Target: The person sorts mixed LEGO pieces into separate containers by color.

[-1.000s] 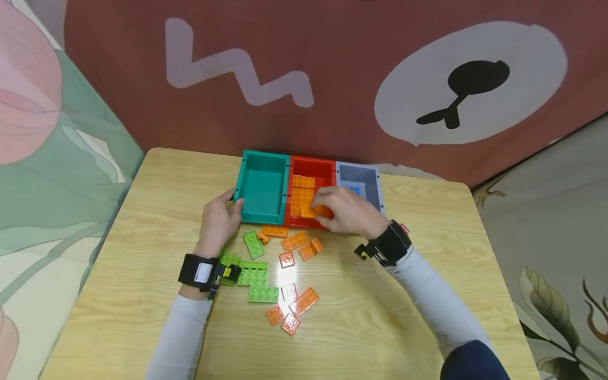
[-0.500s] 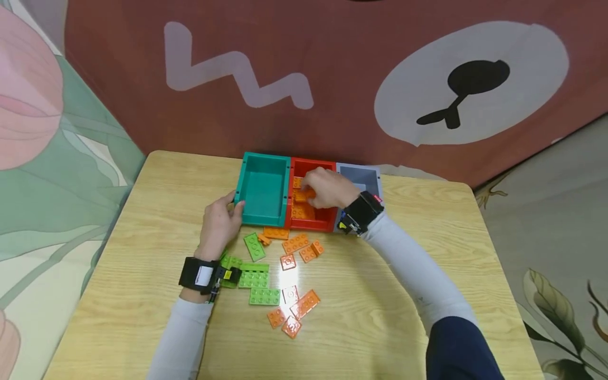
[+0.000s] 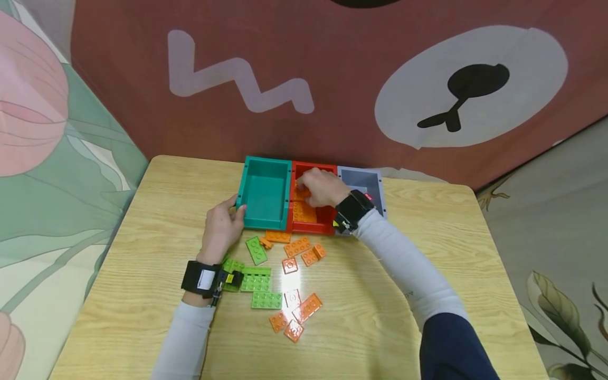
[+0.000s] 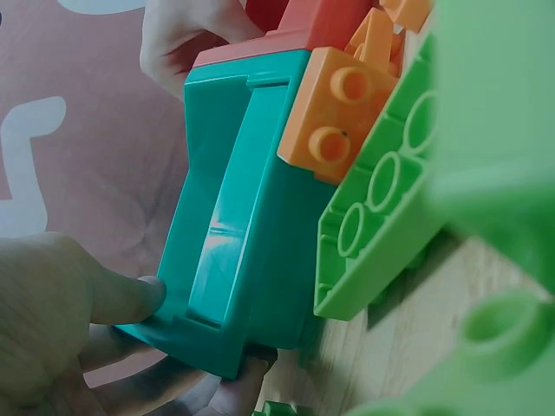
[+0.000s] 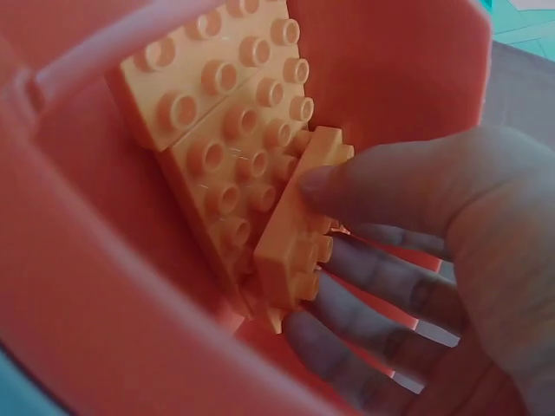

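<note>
My left hand (image 3: 220,227) grips the left side of the teal bin (image 3: 266,192). In the left wrist view its thumb presses the rim while the other fingers reach round underneath. The teal bin has nothing in it. Joined to its right is a red bin (image 3: 311,228), and my right hand (image 3: 325,188) reaches down into that. Seen from the right wrist, the thumb and fingers pinch an orange toy building brick (image 5: 290,230), tilted on its side. It is right against several orange bricks (image 5: 234,130) laid in rows, studs showing, along the bin's floor.
A grey-blue bin (image 3: 366,179) adjoins the red one on the right. In front of the bins lie loose orange bricks (image 3: 297,246) and green bricks (image 3: 267,300). More orange pieces (image 3: 294,331) lie nearer the front. A patterned cloth (image 3: 237,132) hangs behind the table.
My right hand has moved from the front of the red bin to farther back inside it, with an orange brick. The left hand keeps its grip on the teal bin.
</note>
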Action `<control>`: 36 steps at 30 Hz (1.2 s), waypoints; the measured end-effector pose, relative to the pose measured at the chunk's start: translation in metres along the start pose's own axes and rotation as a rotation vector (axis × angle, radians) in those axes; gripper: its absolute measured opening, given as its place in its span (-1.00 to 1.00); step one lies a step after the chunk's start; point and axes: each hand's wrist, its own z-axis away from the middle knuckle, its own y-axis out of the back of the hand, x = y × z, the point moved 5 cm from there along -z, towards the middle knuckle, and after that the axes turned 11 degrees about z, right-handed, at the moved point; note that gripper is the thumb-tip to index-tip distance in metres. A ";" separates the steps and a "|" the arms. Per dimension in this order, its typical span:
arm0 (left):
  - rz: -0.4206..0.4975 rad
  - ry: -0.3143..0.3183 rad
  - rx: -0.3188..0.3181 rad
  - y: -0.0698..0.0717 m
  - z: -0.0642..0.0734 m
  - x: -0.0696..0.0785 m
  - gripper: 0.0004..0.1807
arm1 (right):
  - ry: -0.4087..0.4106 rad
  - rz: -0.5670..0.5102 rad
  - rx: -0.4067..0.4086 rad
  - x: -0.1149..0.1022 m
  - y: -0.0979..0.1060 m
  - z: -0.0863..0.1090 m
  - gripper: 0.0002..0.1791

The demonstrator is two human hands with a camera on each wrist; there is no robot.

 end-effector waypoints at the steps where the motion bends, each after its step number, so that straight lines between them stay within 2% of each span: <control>1: 0.002 0.000 -0.001 0.000 0.000 0.000 -0.41 | 0.000 0.002 0.007 0.001 0.000 0.000 -0.61; 6: 0.004 0.007 -0.005 0.000 0.001 -0.002 -0.40 | 0.011 -0.002 0.033 0.001 -0.001 0.002 -0.64; 10: 0.001 0.000 -0.005 0.001 -0.001 -0.001 -0.41 | 0.013 0.005 0.086 -0.001 0.008 0.014 -0.65; 16: 0.003 -0.025 0.017 0.009 -0.012 0.011 -0.40 | 0.033 -0.017 0.235 -0.013 0.036 0.052 -0.71; 19: -0.004 -0.024 0.015 0.012 -0.014 0.013 -0.40 | 0.077 -0.017 0.292 -0.028 0.040 0.076 -0.77; 22: -0.005 -0.011 0.006 0.013 -0.012 0.013 -0.40 | 0.137 -0.068 0.314 -0.045 0.035 0.104 -0.82; 25: -0.008 -0.004 0.006 0.013 -0.009 0.011 -0.40 | 0.193 -0.156 0.281 -0.064 0.024 0.130 -0.82; 29: 0.000 -0.004 0.013 0.015 -0.006 0.011 -0.39 | 0.234 -0.218 0.136 -0.088 -0.005 0.159 -0.75; 33: 0.013 0.001 0.017 0.017 -0.005 0.011 -0.39 | 0.234 -0.228 0.002 -0.104 -0.040 0.176 -0.58; 36: 0.018 0.007 0.011 0.017 -0.003 0.009 -0.40 | 0.222 -0.243 -0.010 -0.111 -0.058 0.182 -0.55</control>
